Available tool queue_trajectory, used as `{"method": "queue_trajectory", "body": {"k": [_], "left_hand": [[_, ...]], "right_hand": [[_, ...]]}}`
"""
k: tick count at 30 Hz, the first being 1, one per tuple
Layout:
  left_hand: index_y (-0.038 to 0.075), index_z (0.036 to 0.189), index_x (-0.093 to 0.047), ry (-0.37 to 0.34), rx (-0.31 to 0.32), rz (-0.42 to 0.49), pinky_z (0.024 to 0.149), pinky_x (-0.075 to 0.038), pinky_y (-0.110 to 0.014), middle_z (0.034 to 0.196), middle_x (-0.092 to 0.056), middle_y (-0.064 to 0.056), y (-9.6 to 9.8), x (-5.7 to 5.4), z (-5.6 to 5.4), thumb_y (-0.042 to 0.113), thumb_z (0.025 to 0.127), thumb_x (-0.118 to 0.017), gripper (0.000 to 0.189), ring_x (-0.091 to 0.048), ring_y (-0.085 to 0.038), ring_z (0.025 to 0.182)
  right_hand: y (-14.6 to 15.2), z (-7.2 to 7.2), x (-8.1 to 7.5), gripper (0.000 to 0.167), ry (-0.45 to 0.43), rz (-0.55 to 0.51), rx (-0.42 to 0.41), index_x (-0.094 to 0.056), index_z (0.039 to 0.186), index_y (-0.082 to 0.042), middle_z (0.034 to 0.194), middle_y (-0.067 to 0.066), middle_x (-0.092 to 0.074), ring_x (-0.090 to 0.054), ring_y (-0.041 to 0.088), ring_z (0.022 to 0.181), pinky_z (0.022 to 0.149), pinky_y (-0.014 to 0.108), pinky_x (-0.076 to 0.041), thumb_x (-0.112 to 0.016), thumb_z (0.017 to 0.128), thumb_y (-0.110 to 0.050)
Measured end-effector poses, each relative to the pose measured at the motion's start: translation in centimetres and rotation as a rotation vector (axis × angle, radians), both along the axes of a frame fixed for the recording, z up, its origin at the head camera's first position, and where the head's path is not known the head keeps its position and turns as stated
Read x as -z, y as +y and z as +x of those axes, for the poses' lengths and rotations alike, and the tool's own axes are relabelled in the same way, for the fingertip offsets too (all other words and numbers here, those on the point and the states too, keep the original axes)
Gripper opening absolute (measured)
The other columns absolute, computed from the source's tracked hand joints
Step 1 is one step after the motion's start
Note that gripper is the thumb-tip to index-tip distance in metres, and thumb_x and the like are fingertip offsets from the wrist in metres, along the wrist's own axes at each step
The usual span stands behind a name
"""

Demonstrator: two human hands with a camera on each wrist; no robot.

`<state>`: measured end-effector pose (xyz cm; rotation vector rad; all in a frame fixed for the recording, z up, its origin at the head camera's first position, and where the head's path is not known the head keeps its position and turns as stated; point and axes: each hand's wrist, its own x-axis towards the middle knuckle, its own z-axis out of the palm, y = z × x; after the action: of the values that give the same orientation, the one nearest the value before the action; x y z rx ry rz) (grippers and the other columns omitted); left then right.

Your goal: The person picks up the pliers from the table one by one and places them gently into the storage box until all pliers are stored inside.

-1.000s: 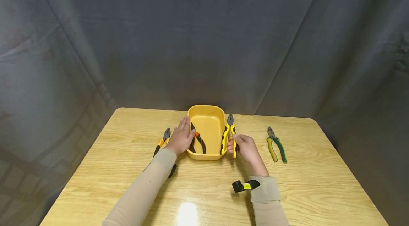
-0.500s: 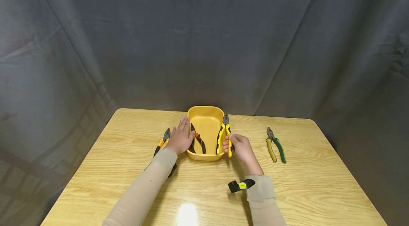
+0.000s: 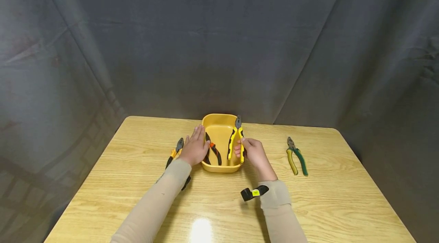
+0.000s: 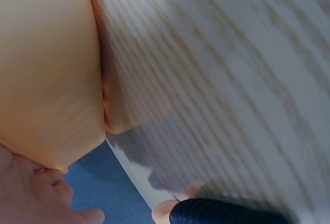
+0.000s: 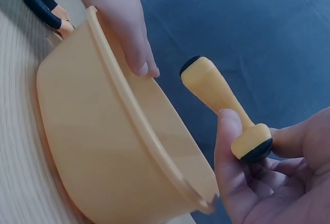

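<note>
My right hand (image 3: 253,154) pinches one handle of a pair of yellow-and-black pliers (image 3: 238,122). The pliers point away from me, handles spread, over the right side of a yellow plastic bin (image 3: 221,169). In the right wrist view, the handle ends (image 5: 216,91) stand above the bin's rim (image 5: 134,105), with thumb and fingers around one. My left hand (image 3: 194,149) rests at the bin's left rim, fingers straight. Inside the bin, beside that hand, lie black-and-orange pliers (image 3: 215,152), partly hidden by it.
Orange-and-black pliers (image 3: 180,144) lie on the wooden table (image 3: 329,197) left of the bin, partly under my left forearm. Green-and-yellow pliers (image 3: 302,161) lie to the right. A grey curtain (image 3: 219,44) hangs behind the table.
My right hand has moved left with the yellow-and-black pliers, from the bin's right edge to over its inside, and slightly farther away from me. My left hand has stayed at the rim.
</note>
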<state>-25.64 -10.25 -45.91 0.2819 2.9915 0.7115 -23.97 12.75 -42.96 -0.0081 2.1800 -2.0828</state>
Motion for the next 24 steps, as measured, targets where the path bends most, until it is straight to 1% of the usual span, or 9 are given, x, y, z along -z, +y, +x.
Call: {"method": "queue_trajectory", "body": {"k": [8,12,15,19,24], "left_hand": [[0.003,0.163,-0.011,0.017,0.004,-0.02,0.123,-0.01,-0.057,0.17,-0.007,-0.012,0.2,0.1,-0.2,0.037,0.111,-0.033,0.066,-0.003,-0.027,0.156],[0.004,0.163,-0.012,0.026,0.003,-0.024,0.123,-0.01,-0.057,0.17,-0.008,-0.012,0.2,0.2,-0.3,0.037,0.111,-0.034,0.066,-0.004,-0.027,0.156],[0.003,0.163,-0.012,0.027,0.003,-0.024,0.123,-0.011,-0.057,0.17,-0.008,-0.013,0.3,0.2,-0.3,0.037,0.111,-0.035,0.066,-0.004,-0.027,0.156],[0.003,0.162,-0.013,0.025,0.001,-0.016,0.123,-0.011,-0.058,0.17,-0.008,-0.013,0.2,0.3,-0.3,0.036,0.111,-0.035,0.065,-0.005,-0.027,0.156],[0.004,0.163,-0.01,0.011,-0.002,-0.013,0.123,-0.01,-0.057,0.17,-0.007,-0.012,0.1,0.2,-0.3,0.036,0.111,-0.035,0.066,-0.004,-0.026,0.156]], "right_hand": [[-1.2,-0.5,0.0,0.037,0.01,-0.017,-0.023,-0.055,0.114,0.022,0.083,0.015,-0.064,-0.062,0.012,0.064,0.061,0.024,-0.057,-0.039,0.11,-0.011],[-1.6,-0.8,0.2,0.036,0.013,-0.014,-0.024,-0.056,0.112,0.022,0.084,0.019,-0.064,-0.062,0.013,0.064,0.061,0.023,-0.056,-0.038,0.11,-0.01],[-1.9,-1.1,0.5,0.036,0.016,-0.009,-0.018,-0.057,0.111,0.022,0.085,0.024,-0.064,-0.062,0.013,0.062,0.061,0.025,-0.057,-0.038,0.11,-0.009],[-2.3,-1.3,0.7,0.035,0.022,0.015,-0.004,-0.057,0.11,0.021,0.085,0.026,-0.065,-0.064,0.015,0.062,0.063,0.029,-0.059,-0.039,0.11,-0.009],[-2.7,-1.6,0.8,0.035,0.025,0.079,0.013,-0.057,0.111,0.02,0.086,0.027,-0.065,-0.064,0.017,0.062,0.063,0.032,-0.06,-0.039,0.11,-0.01]]}}
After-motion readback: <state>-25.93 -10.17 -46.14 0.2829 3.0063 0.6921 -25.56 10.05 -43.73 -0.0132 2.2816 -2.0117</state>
